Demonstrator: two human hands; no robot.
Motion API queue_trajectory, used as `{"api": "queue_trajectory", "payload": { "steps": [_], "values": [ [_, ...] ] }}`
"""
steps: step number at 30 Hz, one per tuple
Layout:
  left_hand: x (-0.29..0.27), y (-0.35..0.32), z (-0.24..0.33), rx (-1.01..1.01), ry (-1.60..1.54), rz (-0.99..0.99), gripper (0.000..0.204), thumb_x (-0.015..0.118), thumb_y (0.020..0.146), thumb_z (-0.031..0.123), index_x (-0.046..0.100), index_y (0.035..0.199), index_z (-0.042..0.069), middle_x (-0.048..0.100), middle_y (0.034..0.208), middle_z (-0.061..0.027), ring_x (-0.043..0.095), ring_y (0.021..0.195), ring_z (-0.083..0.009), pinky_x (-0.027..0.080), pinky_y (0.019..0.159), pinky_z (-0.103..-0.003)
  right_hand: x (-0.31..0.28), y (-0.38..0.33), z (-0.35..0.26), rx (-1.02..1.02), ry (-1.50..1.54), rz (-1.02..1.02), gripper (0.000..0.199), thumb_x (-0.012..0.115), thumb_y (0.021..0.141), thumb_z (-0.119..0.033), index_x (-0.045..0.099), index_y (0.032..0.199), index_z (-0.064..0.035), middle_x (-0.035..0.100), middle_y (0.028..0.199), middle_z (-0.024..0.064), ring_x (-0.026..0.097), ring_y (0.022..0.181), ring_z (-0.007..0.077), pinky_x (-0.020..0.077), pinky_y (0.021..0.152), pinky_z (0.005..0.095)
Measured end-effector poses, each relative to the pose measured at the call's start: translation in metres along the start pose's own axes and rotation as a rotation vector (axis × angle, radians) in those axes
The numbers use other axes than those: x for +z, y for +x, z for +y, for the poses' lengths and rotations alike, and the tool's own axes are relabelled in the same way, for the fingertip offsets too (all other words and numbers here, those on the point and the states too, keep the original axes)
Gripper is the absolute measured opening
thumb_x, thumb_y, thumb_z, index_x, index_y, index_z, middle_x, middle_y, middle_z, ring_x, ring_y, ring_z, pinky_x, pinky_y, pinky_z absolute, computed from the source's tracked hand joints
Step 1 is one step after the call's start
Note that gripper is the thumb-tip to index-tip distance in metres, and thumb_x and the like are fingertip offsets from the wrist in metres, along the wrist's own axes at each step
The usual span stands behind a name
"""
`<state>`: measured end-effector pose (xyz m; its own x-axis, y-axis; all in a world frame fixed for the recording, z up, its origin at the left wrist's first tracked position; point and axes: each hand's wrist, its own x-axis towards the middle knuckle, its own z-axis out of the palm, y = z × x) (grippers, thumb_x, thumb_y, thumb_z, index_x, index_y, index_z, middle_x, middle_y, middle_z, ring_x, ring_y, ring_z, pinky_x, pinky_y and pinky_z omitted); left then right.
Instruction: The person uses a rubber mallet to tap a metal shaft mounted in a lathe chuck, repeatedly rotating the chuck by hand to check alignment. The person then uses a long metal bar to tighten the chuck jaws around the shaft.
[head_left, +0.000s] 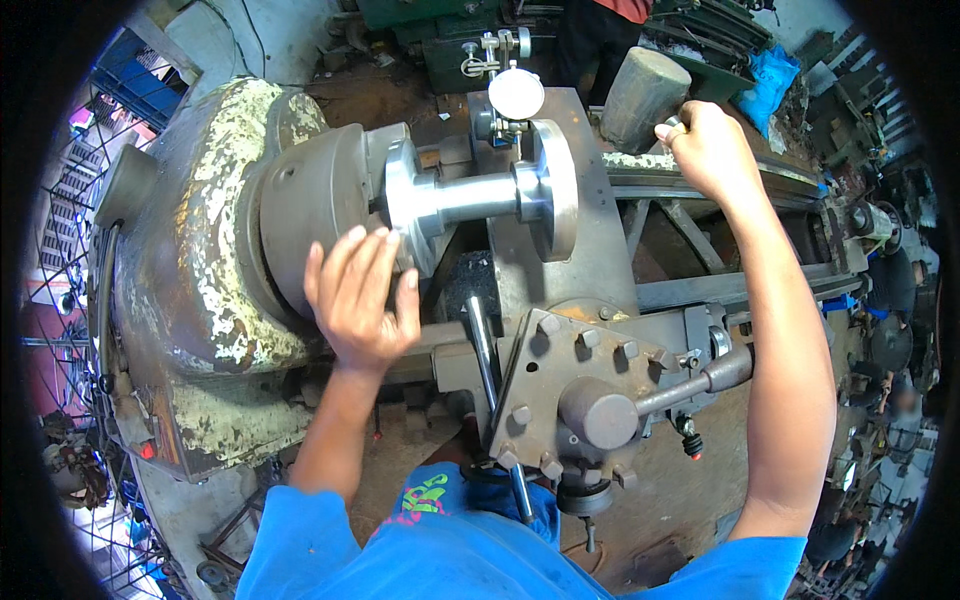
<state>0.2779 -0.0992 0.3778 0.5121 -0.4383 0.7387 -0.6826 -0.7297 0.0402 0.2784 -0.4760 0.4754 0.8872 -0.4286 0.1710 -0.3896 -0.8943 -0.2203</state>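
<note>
two bare hands of one person are seen, both working at one metal lathe. the left hand (360,305), in the left middle part of the frame, is mostly open: its four fingers are lightly bent and close together, and the thumb stands away from them. it has hold of nothing that i can see; the fingertips lie over the edge between the one big grey chuck (310,215) and the workpiece, but i cannot tell if they touch. the right hand (718,155), in the upper right, is closed, with its fingers curled on one small metal piece (673,122), of which only the end is visible. the workpiece (476,198) is one shiny spool with two round flanges and one shaft between them, and it is placed in the upper middle, just right of the chuck. above it there is one dial gauge (516,93) with a white round face. one thick grey cylinder (645,100) stands just left of the right hand. in the lower middle there is one tool post (560,385) with at least seven bolt heads, one lever (690,387) and one bright bar (482,345) beside it.
</note>
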Motion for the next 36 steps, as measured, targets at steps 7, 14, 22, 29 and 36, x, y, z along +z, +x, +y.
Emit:
{"api": "queue_trajectory", "payload": {
  "steps": [7,14,22,29,36],
  "values": [
    [0.010,-0.071,0.031,-0.070,-0.092,-0.094,0.039,0.068,0.084,0.013,0.071,0.121,0.000,0.067,0.132,-0.0158,0.049,0.137,-0.0334,0.011,0.124,-0.051,0.000,0.002,0.001,-0.002,0.010,0.013,0.040,0.072,0.090,-0.028,0.070,0.110,0.0069,0.071,0.099,0.0282,0.071,0.099,0.0389,0.0530,0.086,0.0442],
    [-0.016,-0.058,0.037,-0.085,-0.394,-0.027,0.024,0.067,0.081,0.004,0.068,0.105,0.003,0.074,0.101,-0.0107,0.067,0.098,-0.0298,0.041,0.100,-0.046,0.001,-0.002,-0.003,-0.005,0.001,0.010,0.038,0.073,0.090,-0.029,0.070,0.103,0.0064,0.071,0.097,0.0282,0.070,0.097,0.0398,0.0534,0.085,0.0465],
    [-0.035,0.034,0.004,-0.028,-0.326,0.203,0.020,0.059,0.085,-0.005,0.067,0.103,-0.002,0.071,0.097,-0.0134,0.065,0.098,-0.0302,0.048,0.095,-0.044,-0.003,-0.002,-0.005,0.003,-0.013,-0.014,0.037,0.073,0.090,-0.029,0.070,0.102,0.0061,0.071,0.098,0.0273,0.070,0.099,0.0398,0.0538,0.087,0.0472],
    [-0.029,0.094,-0.023,-0.124,-0.259,0.203,0.016,0.066,0.089,-0.004,0.072,0.104,-0.001,0.073,0.101,-0.0123,0.068,0.097,-0.0228,0.051,0.091,-0.034,-0.001,-0.003,-0.005,-0.006,-0.019,-0.016,0.038,0.073,0.090,-0.029,0.070,0.105,0.0052,0.072,0.099,0.0262,0.071,0.100,0.0384,0.0543,0.088,0.0463],
    [-0.018,0.112,-0.041,-0.055,-0.059,-0.296,0.038,0.077,0.083,0.020,0.073,0.118,0.007,0.072,0.118,-0.0148,0.064,0.117,-0.0318,0.044,0.105,-0.043,-0.002,-0.003,-0.007,0.027,0.007,-0.026,0.038,0.073,0.090,-0.029,0.070,0.104,0.0058,0.071,0.100,0.0270,0.070,0.101,0.0390,0.0540,0.089,0.0467]
  ]
}}
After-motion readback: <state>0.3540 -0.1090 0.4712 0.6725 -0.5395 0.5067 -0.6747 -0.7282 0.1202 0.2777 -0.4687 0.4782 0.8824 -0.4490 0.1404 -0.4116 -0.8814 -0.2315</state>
